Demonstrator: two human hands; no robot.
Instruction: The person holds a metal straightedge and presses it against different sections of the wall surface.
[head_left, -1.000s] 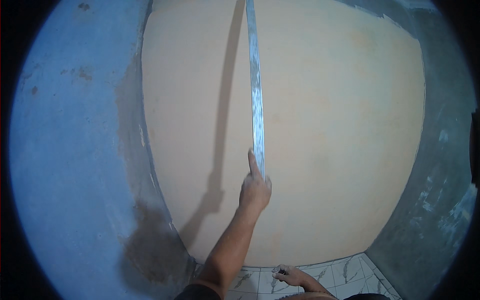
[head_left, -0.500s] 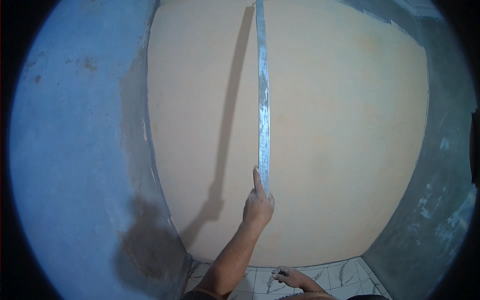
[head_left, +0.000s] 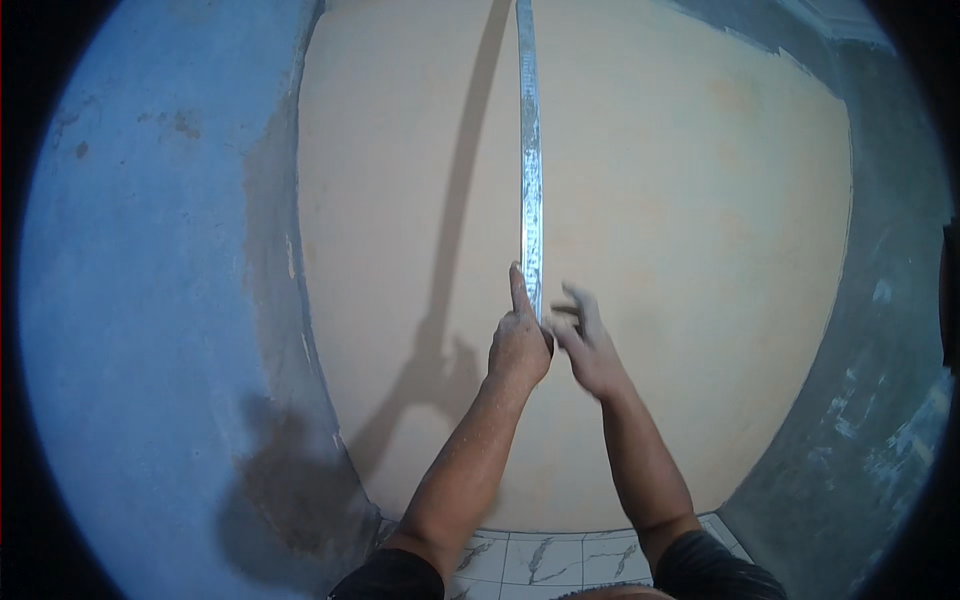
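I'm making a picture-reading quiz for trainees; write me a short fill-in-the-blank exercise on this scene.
1. The ____ hand grips the long metal bar.
2. The bar's shadow falls on its ____ side.
3. The wall on the far left is mostly ____.
4. The tiled floor shows nearer the picture's ____ than its top.

Missing words: left; left; blue; bottom.

from my remote view i see a dark left sleeve (head_left: 395, 575) and a dark right sleeve (head_left: 712, 570), both short, leaving the forearms (head_left: 466, 465) bare; the right hand (head_left: 592, 358) looks dusty.
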